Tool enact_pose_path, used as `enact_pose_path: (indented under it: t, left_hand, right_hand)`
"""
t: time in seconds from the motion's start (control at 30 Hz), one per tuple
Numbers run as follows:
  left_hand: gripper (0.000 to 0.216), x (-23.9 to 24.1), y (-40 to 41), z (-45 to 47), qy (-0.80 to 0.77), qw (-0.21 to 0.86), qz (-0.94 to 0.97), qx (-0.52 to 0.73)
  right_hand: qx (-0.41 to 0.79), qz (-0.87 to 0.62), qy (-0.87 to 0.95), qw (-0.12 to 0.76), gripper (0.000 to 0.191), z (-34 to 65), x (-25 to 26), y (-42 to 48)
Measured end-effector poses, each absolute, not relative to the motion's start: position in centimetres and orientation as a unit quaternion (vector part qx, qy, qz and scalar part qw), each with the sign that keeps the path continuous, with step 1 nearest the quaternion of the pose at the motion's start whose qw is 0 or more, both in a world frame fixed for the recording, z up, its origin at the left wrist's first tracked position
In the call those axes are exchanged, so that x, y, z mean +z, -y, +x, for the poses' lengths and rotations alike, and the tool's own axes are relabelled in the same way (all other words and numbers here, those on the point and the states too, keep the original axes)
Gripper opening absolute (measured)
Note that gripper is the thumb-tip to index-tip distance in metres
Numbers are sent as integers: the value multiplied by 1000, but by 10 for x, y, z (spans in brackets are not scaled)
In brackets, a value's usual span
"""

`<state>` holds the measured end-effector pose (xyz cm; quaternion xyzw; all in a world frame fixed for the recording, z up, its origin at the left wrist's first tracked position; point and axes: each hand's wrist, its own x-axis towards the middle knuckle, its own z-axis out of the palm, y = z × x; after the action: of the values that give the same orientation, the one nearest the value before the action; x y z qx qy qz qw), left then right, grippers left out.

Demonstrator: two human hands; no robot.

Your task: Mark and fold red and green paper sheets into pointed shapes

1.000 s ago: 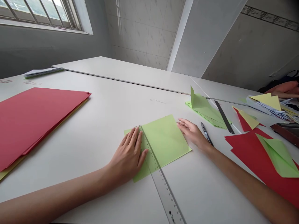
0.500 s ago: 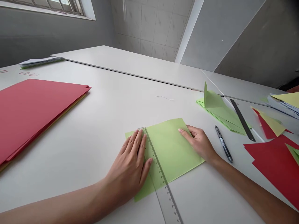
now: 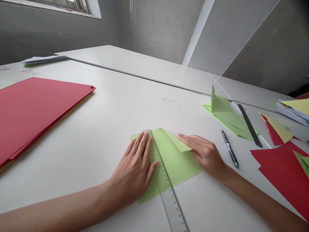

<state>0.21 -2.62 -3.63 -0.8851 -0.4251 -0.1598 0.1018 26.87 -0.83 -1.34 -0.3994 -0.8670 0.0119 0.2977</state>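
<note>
Ruler lies beneath left fingers (flat, thumb apart); right fingers pinch green paper.

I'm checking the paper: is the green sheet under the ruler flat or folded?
Partly folded over: the green sheet lies flat under the ruler, but one corner is turned back at the right hand.

You were in a classroom- or office-type room, couldn't tell which. Your evidence: white table, barred window at 11 o'clock, tiles at 12, red paper stack at 9, pen at 4, clear ruler on green paper at 6.
</note>
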Motion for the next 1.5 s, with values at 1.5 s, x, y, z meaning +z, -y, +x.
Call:
enact_pose_path:
  t: [1.5]
  left_hand:
    - [66,-36,22,4,439,50,-885,-147]
  right_hand:
    - [-101,-404,901,118,67,220,-19,49]
